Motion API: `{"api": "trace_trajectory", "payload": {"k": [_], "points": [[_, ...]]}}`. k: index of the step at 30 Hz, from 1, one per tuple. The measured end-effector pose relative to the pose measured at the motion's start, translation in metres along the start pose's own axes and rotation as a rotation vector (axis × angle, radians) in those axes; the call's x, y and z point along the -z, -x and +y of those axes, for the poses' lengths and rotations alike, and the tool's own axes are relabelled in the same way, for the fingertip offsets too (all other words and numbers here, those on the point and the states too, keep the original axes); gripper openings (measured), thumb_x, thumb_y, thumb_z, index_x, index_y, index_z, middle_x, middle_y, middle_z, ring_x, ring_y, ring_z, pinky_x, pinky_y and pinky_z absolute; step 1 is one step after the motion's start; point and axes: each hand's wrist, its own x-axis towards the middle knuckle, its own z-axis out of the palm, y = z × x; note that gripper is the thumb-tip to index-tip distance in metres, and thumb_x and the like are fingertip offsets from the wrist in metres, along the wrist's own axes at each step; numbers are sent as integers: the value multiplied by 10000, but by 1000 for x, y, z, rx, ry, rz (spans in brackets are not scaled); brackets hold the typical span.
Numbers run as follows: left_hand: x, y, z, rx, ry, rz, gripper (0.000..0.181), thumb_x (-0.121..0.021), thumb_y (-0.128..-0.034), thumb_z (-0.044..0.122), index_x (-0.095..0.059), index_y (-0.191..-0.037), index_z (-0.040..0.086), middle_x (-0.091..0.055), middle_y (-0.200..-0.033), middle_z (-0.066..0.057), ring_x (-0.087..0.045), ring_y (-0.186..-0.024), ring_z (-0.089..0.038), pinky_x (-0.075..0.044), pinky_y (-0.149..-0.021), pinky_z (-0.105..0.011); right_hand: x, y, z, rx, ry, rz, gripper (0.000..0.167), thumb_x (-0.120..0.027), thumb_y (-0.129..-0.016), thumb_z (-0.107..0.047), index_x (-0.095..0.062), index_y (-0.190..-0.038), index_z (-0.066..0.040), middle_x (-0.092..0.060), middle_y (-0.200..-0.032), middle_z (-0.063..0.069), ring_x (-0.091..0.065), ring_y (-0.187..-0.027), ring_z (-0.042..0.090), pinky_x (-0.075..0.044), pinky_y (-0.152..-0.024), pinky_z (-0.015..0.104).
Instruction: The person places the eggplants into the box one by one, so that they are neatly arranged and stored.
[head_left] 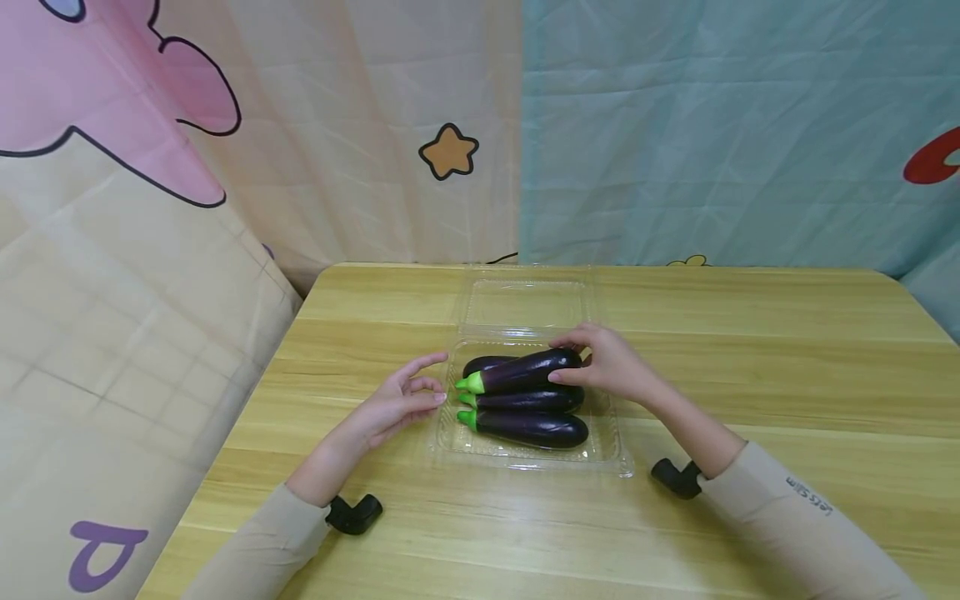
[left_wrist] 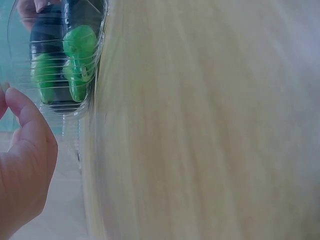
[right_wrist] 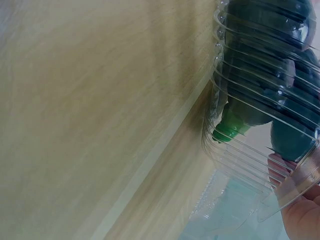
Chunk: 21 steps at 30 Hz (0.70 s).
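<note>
Several dark purple eggplants with green stems lie in a clear plastic clamshell container [head_left: 517, 462], stems toward the left. The uppermost eggplant [head_left: 528, 371] rests across the others at the back. My right hand [head_left: 611, 362] pinches its rounded end between thumb and fingers. In front lies another eggplant [head_left: 532, 427] along the container's near side. My left hand [head_left: 393, 404] is at the container's left rim, fingers loosely bent and holding nothing; whether its fingertips touch the rim I cannot tell. Through the ribbed wall, the left wrist view shows green stems [left_wrist: 80, 42].
The container's clear lid [head_left: 528, 304] lies folded back behind it, near the far edge of the wooden table [head_left: 750, 375]. Printed curtains [head_left: 337, 125] hang behind and to the left. A black wrist mount [head_left: 354, 514] sits under each sleeve.
</note>
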Motion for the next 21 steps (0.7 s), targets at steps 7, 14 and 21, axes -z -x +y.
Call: {"api": "trace_trajectory", "payload": {"k": [7, 14, 21], "points": [[0, 0, -1, -2, 5, -2, 665, -562, -872, -46, -253, -1452, 61, -538, -922, -8, -558, -751, -82, -480, -692, -188, 0, 0, 1, 29, -10, 11, 426, -779, -757, -184, -648, -1106, 22, -625, -997, 110, -553, -872, 220, -529, -691, 284], [1, 0, -3, -2, 2, -4, 668, -561, -873, -44, -250, -1453, 66, -538, -925, -5, -556, -754, -79, -478, -697, -189, 1, 0, 4, 32, -41, 2, 424, -767, -769, -164, -637, -1119, 38, -632, -1052, 136, -569, -915, 250, -538, -731, 334], [1, 0, -2, 0, 1, -3, 667, -567, -871, -37, -256, -1452, 66, -537, -925, -8, -552, -752, -83, -476, -697, -192, 7, 1, 8, -11, -120, -2, 425, -745, -795, -161, -620, -1147, 41, -625, -1086, 152, -559, -943, 262, -528, -767, 365]]}}
